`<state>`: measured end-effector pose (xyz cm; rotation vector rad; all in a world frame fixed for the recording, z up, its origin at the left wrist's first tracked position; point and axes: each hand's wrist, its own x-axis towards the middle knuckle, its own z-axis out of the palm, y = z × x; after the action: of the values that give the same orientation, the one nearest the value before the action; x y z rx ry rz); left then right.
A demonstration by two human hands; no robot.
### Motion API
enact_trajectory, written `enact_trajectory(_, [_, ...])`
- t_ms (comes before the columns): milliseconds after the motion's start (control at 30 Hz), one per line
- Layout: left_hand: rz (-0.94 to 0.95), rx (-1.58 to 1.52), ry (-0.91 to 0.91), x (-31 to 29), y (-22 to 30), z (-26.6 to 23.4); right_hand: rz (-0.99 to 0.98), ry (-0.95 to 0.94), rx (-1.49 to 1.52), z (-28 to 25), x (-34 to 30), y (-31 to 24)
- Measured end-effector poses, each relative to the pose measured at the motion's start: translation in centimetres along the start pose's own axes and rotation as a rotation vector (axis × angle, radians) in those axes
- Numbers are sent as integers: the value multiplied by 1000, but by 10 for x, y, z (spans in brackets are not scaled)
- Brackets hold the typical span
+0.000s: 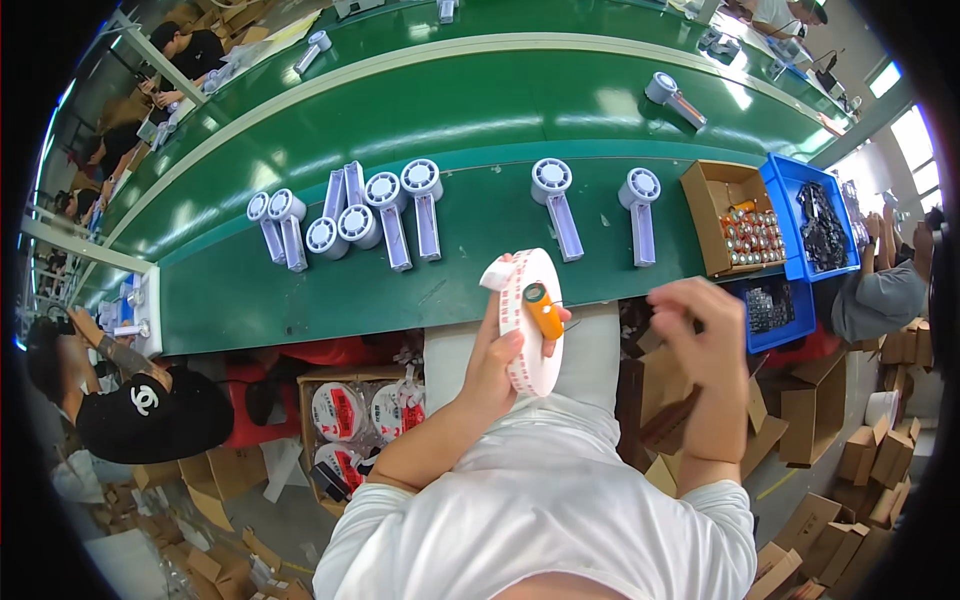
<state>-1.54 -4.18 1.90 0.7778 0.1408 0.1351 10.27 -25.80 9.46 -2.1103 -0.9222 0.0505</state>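
Left hand [497, 365]: raised over lap, fingers clamped on a big roll of white tape [528, 320] w/ red print; roll stands on edge, a loose end sticks out at its top left.
Orange cell [543, 310]: small orange cylinder w/ dark cap, pinned against the roll's side by the left thumb, roughly at the roll's hub.
Right hand [700, 335]: up beside the roll, not touching it; fingers curled together, tips pinched. Can't tell if anything is between them.
Surface [300, 290]: green bench just ahead of both hands, w/ green belt behind it.
Fan bodies [390, 215]: pale lilac handheld units w/ round heads, a cluster at bench left-centre, two more [600, 210] apart to the right.
Cardboard box [735, 220]: on bench right, holds more orange cells.
Blue bins [815, 225]: beside that box, dark small parts inside.
Floor box [350, 420]: below left of the person, more tape rolls in it.
Others: persons seated at left and right edges.
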Motion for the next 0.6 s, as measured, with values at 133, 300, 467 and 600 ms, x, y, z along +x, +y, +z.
enact_trajectory(133, [-28, 100, 4, 1, -5, 8, -50, 29, 229, 64, 10, -22])
enact_trajectory(300, [92, 184, -56, -4, -9, -2, -25, -24, 439, 89, 5, -6])
enact_trajectory(467, [366, 658, 78, 0, -2, -14, -49, 254, 1028, 96, 4, -16])
enact_trajectory(600, [578, 1211, 89, -4, -13, -24, 52, 87, 1035, 96, 5, -26])
